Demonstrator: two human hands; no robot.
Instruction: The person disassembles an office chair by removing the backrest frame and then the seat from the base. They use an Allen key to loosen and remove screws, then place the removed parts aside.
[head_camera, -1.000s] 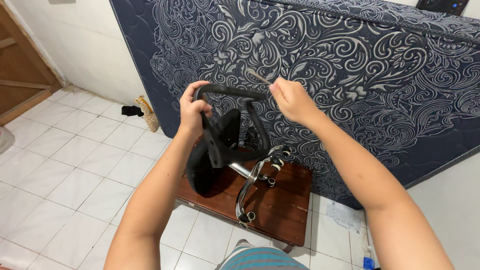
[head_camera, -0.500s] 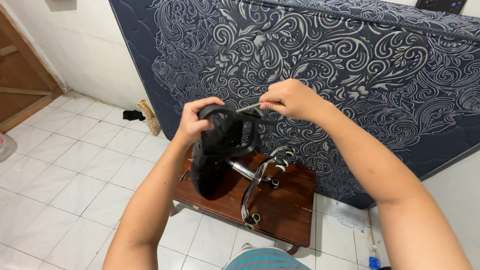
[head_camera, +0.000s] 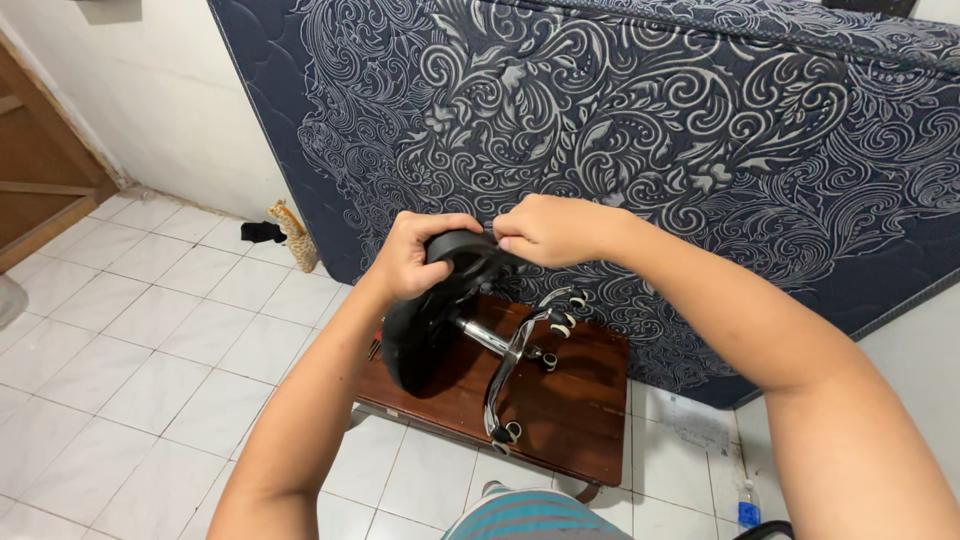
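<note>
A black office chair (head_camera: 425, 335) lies on its side on a low brown wooden table (head_camera: 580, 425). Its chrome star base (head_camera: 515, 365) with small castors points to the right. My left hand (head_camera: 415, 255) grips the black armrest (head_camera: 465, 255) at the chair's top. My right hand (head_camera: 545, 228) is closed at the same armrest's right end, fingers pinched; whatever it holds is hidden inside the fist.
A dark blue mattress (head_camera: 650, 130) with a pale swirl pattern leans against the wall behind the table. White floor tiles (head_camera: 150, 350) spread to the left, a wooden door (head_camera: 35, 190) at far left. A small cat figure (head_camera: 292, 232) and a dark scrap lie by the mattress.
Both hands have come closer together on the armrest. The thin tool seen in my right hand earlier is no longer visible. The view has shifted slightly closer.
</note>
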